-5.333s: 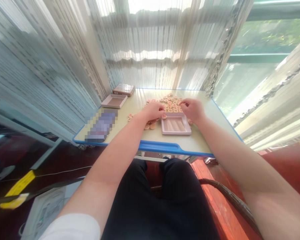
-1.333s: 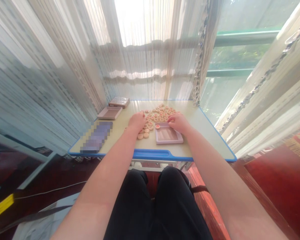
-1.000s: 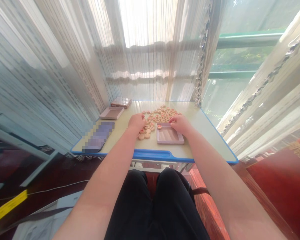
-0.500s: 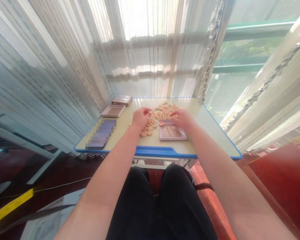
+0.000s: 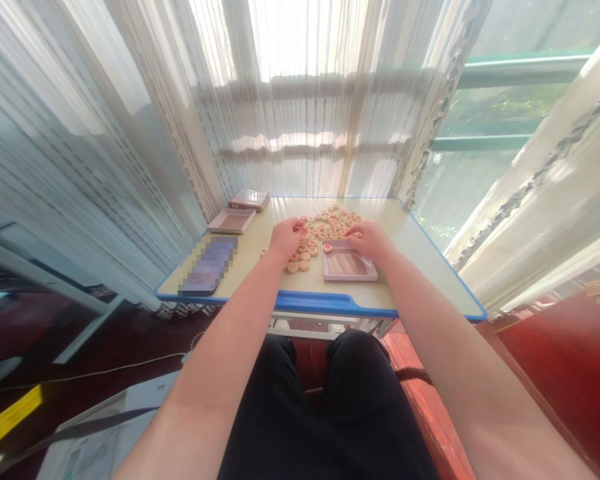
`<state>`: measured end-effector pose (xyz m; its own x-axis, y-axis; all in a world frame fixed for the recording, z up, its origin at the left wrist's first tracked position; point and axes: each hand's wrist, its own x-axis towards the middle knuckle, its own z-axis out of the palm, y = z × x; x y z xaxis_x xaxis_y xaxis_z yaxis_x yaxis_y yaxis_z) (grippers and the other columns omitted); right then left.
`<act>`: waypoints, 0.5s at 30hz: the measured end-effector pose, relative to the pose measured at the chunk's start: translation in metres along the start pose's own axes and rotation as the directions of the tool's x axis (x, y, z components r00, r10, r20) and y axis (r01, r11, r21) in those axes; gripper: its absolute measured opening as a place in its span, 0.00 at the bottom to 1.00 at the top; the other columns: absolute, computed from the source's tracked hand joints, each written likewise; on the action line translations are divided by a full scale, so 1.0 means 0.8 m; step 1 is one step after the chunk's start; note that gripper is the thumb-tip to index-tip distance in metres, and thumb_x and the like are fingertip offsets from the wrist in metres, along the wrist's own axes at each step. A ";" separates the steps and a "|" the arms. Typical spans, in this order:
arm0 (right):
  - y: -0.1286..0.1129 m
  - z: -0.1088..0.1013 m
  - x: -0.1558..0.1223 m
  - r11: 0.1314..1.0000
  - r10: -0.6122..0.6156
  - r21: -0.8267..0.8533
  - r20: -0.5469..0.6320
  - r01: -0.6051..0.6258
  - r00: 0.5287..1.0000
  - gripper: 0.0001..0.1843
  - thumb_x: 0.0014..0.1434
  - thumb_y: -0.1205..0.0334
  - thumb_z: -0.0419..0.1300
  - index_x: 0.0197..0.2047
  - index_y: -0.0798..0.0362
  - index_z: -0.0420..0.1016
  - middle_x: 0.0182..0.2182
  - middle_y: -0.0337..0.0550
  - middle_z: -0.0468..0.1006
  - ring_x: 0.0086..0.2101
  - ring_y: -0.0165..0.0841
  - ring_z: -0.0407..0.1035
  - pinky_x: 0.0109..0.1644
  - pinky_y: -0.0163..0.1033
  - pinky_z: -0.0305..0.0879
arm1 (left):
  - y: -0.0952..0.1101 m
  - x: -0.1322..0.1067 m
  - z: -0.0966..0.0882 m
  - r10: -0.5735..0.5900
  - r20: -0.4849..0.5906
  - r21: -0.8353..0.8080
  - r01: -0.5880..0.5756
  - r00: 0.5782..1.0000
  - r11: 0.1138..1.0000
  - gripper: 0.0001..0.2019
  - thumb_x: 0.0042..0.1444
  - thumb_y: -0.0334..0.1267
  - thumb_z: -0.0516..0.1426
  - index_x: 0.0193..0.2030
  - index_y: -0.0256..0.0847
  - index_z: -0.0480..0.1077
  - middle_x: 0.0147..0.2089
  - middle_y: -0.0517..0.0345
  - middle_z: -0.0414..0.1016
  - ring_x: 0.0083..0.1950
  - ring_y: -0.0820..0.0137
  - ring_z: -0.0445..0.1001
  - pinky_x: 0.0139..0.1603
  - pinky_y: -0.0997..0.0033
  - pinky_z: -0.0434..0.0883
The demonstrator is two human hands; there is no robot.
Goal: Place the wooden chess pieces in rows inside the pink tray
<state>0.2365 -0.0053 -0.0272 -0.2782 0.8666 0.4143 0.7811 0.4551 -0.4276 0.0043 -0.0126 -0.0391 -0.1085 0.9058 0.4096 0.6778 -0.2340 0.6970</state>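
Note:
Many round wooden xiangqi pieces (image 5: 325,233), several showing red characters, lie in a loose heap on the desk. At the heap's left side is my left hand (image 5: 286,239), its fingers curled together; whatever is between them is too small to make out. A shallow pale pink tray (image 5: 350,277) stands close to me, right of the nearest pieces. One xiangqi piece (image 5: 327,248) with a red character rests in its far left corner. My right hand (image 5: 371,241) hovers above the tray's far right part, fingers stretched toward the heap's edge and partly apart, with no piece visible in them.
A second shallow tray (image 5: 231,221) and a flat box (image 5: 249,199) sit at the desk's far left. Nearer is a dark, pixelated flat object (image 5: 209,265). The desk has a blue rim (image 5: 315,301). Curtains (image 5: 300,120) hang just behind it.
The view has shifted slightly, so the desk appears a little farther right. Both hands stay almost in place, and the piece in the tray has not moved.

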 end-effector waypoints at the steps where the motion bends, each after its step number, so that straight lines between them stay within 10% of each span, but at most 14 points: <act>1: 0.000 0.000 0.000 1.000 -0.002 -0.002 0.001 0.002 1.000 0.11 0.51 0.66 0.56 0.33 0.53 0.80 0.35 0.46 0.80 0.44 0.40 0.69 0.53 0.45 0.62 | 0.000 0.000 0.000 -0.001 0.019 0.003 0.001 1.000 1.000 0.10 0.52 0.32 0.56 0.40 0.39 0.76 0.41 0.55 0.79 0.41 0.68 0.76 0.44 0.71 0.71; 15: 0.001 0.005 0.001 1.000 0.009 0.006 0.006 -0.009 1.000 0.08 0.50 0.62 0.60 0.32 0.52 0.80 0.33 0.44 0.79 0.43 0.41 0.68 0.51 0.46 0.62 | 0.010 -0.008 -0.001 0.099 0.089 0.050 -0.103 0.991 0.993 0.08 0.52 0.33 0.57 0.38 0.40 0.76 0.39 0.55 0.79 0.40 0.67 0.75 0.44 0.68 0.71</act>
<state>0.2348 -0.0034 -0.0308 -0.2743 0.8721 0.4053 0.7805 0.4481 -0.4359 0.0099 -0.0203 -0.0359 0.0239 0.9060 0.4225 0.7212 -0.3083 0.6203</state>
